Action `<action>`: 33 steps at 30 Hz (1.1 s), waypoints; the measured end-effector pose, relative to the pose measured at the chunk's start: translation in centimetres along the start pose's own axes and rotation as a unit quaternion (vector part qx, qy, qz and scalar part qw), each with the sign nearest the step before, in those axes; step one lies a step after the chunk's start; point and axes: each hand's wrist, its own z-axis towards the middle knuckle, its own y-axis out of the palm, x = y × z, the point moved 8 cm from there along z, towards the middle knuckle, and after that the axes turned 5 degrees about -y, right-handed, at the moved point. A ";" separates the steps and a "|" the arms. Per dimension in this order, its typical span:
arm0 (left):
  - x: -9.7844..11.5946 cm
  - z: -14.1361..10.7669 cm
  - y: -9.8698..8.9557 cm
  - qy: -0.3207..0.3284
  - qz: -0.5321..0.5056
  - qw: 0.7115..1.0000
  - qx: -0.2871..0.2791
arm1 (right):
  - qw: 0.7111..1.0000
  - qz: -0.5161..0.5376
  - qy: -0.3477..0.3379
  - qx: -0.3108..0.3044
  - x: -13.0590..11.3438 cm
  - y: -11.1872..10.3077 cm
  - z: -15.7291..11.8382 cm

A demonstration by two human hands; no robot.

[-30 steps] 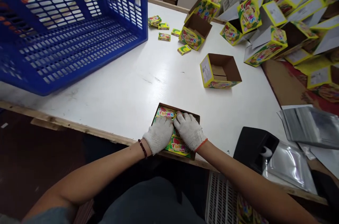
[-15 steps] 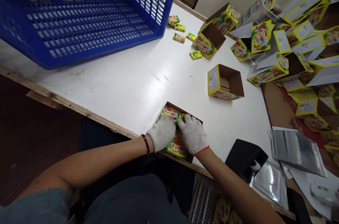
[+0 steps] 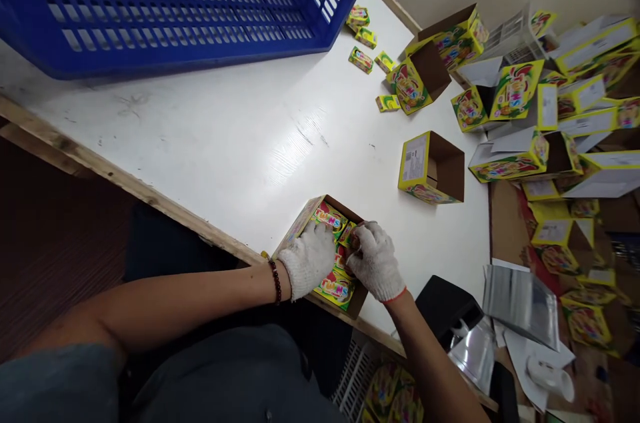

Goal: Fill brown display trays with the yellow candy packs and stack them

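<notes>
An open-topped carton [image 3: 300, 223] printed in yellow and green stands at the table's near edge. Inside it lie small TWINS boxes [image 3: 336, 289], packed side by side. My left hand [image 3: 309, 261], in a white knit glove, lies over the carton's left part with its fingers stretched across the small boxes. On the opposite side, my right hand [image 3: 376, 261], also gloved, reaches over the carton wall with bent fingers pressed together among the small boxes. What its fingertips hold, if anything, is hidden.
A blue plastic crate [image 3: 200, 56] occupies the table's far left. Another open carton [image 3: 431, 168] stands to the right, near loose small boxes [image 3: 361, 59]. Empty cartons [image 3: 517, 93] pile up at the right. A black object [image 3: 445, 309] and clear plastic sleeves [image 3: 523, 306] lie near my right forearm.
The view has shifted slightly. My right hand has drawn a little to the right, away from my left hand, baring more small boxes between them. My left hand stays on the boxes.
</notes>
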 end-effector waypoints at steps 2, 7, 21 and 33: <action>-0.2 -0.1 0.2 -0.015 0.024 1.000 0.010 | 0.999 -0.037 0.021 -0.014 -0.5 -0.1 0.4; 0.1 -0.4 0.0 -0.013 0.033 0.998 0.046 | 0.993 -0.066 0.043 -0.086 -1.3 0.4 0.9; 0.1 -0.2 0.8 0.032 0.032 0.998 0.031 | 0.977 -0.147 -0.008 -0.157 -2.3 3.6 -2.7; -4.5 -0.7 -3.7 0.111 -0.070 0.983 0.125 | 0.981 -0.114 0.023 -0.157 -1.3 4.1 -4.9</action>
